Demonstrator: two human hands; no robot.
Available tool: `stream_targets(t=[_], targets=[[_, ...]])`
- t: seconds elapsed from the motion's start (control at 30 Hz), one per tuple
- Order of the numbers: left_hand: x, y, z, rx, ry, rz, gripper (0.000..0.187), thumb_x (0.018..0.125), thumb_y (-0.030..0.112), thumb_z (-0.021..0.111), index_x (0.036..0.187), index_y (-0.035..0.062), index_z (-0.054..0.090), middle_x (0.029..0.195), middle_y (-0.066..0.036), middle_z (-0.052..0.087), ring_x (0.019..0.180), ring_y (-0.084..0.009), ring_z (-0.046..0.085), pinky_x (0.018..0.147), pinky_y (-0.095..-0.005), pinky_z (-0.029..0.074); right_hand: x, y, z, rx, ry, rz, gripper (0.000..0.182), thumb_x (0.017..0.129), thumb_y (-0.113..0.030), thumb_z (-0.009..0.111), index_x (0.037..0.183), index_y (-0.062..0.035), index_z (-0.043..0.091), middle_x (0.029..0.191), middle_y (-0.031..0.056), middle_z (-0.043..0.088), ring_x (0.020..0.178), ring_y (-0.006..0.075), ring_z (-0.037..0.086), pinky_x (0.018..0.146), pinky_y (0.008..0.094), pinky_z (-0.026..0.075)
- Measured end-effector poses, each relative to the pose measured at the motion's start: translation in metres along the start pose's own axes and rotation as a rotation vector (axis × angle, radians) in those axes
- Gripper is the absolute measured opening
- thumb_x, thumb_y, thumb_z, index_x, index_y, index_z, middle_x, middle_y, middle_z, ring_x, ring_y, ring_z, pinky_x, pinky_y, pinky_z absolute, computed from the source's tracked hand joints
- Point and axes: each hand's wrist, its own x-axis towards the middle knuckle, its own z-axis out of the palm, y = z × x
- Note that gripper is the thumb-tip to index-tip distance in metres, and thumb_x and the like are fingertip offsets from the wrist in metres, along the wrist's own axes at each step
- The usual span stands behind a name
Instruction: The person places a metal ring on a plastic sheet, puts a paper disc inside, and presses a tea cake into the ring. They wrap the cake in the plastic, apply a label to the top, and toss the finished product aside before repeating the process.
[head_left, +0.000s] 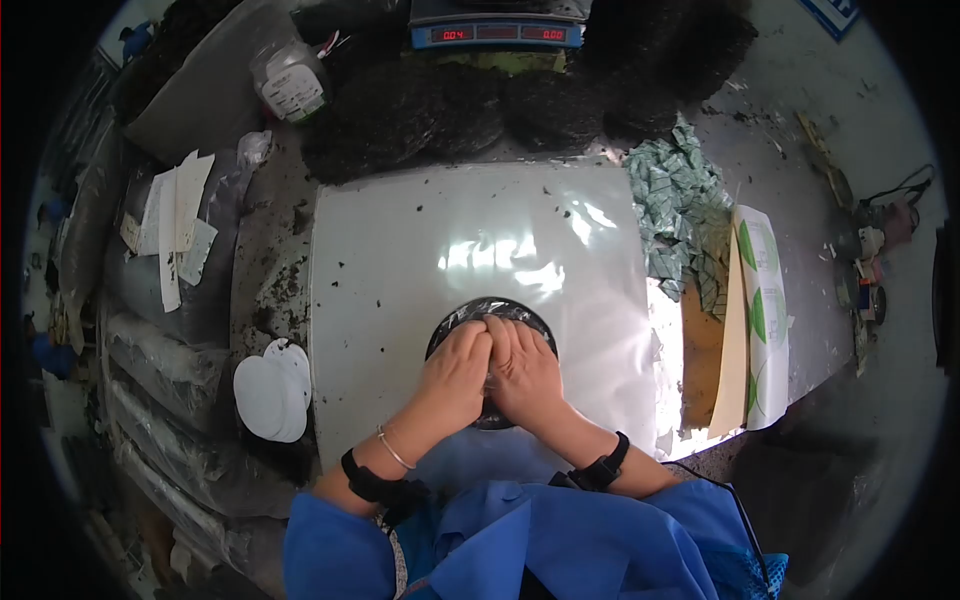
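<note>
A round black disc [495, 308] with a shiny, film-like surface lies on the large pale sheet [370, 270] in front of me. Both hands are on top of it, side by side and touching. My left hand [452, 372] has its fingers curled in and closed over the disc's middle. Against it, my right hand [527, 372] is closed too, its fingers bent downward. The hands cover most of the disc, and what the fingertips pinch is hidden.
Several dark round cakes [460, 115] line the back, below a blue scale [497, 36]. Green-patterned packets [680, 200] and a printed film roll [763, 310] lie right. White round papers [272, 395] and a plastic jar [290, 82] are left.
</note>
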Motion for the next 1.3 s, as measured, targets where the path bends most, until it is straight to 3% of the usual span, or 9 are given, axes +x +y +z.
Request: stream_targets(t=[0.1, 0.23, 0.33, 0.47, 0.63, 0.87, 0.97, 1.1, 1.3], targets=[[-0.011, 0.010, 0.001, -0.130, 0.192, 0.051, 0.058, 0.081, 0.002, 0.059, 0.137, -0.0053, 0.046, 0.150, -0.021, 0.044, 0.137, -0.0387, 0.045, 0.116, -0.0441, 0.037, -0.003, 0.006, 0.004, -0.060, -0.079, -0.014, 0.072, 0.081, -0.014, 0.065, 0.144, 0.0037, 0.036, 0.132, 0.0174, 0.056, 0.122, 0.0312, 0.054, 0.104, 0.0406, 0.044], [-0.007, 0.001, 0.014, 0.159, 0.043, 0.056, 0.070, 0.089, 0.013, 0.054, 0.155, 0.0006, 0.033, 0.163, -0.019, 0.032, 0.148, -0.0329, 0.035, 0.123, -0.0427, 0.027, -0.006, 0.081, -0.072, 0.854, 0.038, 0.151, 0.044, 0.082, 0.002, 0.063, 0.126, -0.0041, 0.064, 0.100, 0.0207, 0.069, 0.094, 0.0365, 0.066, 0.092, 0.0404, 0.052], [-0.011, 0.004, 0.016, 0.312, 0.012, 0.049, 0.066, 0.089, 0.012, 0.056, 0.154, 0.0066, 0.041, 0.163, -0.016, 0.033, 0.150, -0.0288, 0.034, 0.123, -0.0402, 0.027, -0.021, 0.206, -0.083, -0.248, 0.603, 0.465, 0.056, 0.077, -0.006, 0.077, 0.130, -0.0100, 0.062, 0.131, 0.0146, 0.059, 0.118, 0.0361, 0.054, 0.095, 0.0456, 0.049], [-0.013, 0.008, 0.011, 0.312, -0.010, 0.055, 0.067, 0.089, 0.008, 0.060, 0.154, 0.0110, 0.042, 0.163, -0.016, 0.033, 0.150, -0.0277, 0.033, 0.123, -0.0392, 0.027, -0.041, 0.272, -0.075, -0.404, 0.394, 0.413, 0.022, 0.075, -0.015, 0.079, 0.097, -0.0145, 0.080, 0.105, 0.0058, 0.067, 0.107, 0.0300, 0.056, 0.091, 0.0432, 0.047], [-0.012, 0.002, 0.019, 0.339, 0.035, 0.068, 0.069, 0.091, 0.009, 0.060, 0.156, 0.0108, 0.037, 0.161, -0.015, 0.036, 0.150, -0.0274, 0.034, 0.123, -0.0385, 0.028, -0.033, 0.205, -0.095, 0.181, 0.999, 0.316, 0.012, 0.082, -0.002, 0.075, 0.094, -0.0044, 0.078, 0.100, 0.0086, 0.068, 0.096, 0.0248, 0.062, 0.086, 0.0362, 0.049], [-0.009, 0.005, 0.020, 0.199, 0.045, -0.020, 0.082, 0.079, -0.009, 0.057, 0.154, 0.0182, 0.043, 0.158, -0.011, 0.042, 0.147, -0.0323, 0.037, 0.121, -0.0452, 0.029, -0.017, 0.013, -0.007, 0.016, 0.154, -0.146, 0.008, 0.072, -0.012, 0.066, 0.077, -0.0103, 0.070, 0.089, 0.0042, 0.068, 0.094, 0.0232, 0.061, 0.086, 0.0368, 0.047], [-0.011, 0.012, 0.016, 0.258, 0.010, -0.001, 0.069, 0.084, 0.000, 0.060, 0.150, 0.0146, 0.048, 0.163, -0.013, 0.035, 0.149, -0.0309, 0.033, 0.122, -0.0450, 0.027, -0.041, 0.052, -0.091, 0.449, 0.069, -0.317, 0.014, 0.076, -0.008, 0.074, 0.090, -0.0058, 0.075, 0.098, 0.0076, 0.071, 0.102, 0.0262, 0.066, 0.087, 0.0390, 0.052], [-0.011, 0.013, 0.014, 0.282, -0.027, -0.002, 0.069, 0.080, 0.002, 0.060, 0.147, 0.0060, 0.046, 0.164, -0.017, 0.030, 0.150, -0.0354, 0.029, 0.123, -0.0477, 0.023, -0.100, 0.209, -0.176, -0.215, 0.700, 0.418, 0.029, 0.078, 0.002, 0.071, 0.106, -0.0041, 0.072, 0.108, 0.0136, 0.070, 0.103, 0.0343, 0.065, 0.090, 0.0432, 0.053], [-0.007, 0.024, 0.009, 0.236, -0.080, -0.086, 0.073, 0.073, 0.008, 0.063, 0.144, 0.0046, 0.045, 0.163, -0.020, 0.027, 0.149, -0.0397, 0.026, 0.124, -0.0506, 0.017, -0.195, 0.403, -0.156, -0.850, 0.337, 0.598, 0.030, 0.087, -0.008, 0.064, 0.115, 0.0002, 0.068, 0.125, 0.0154, 0.068, 0.120, 0.0312, 0.064, 0.099, 0.0398, 0.053]])
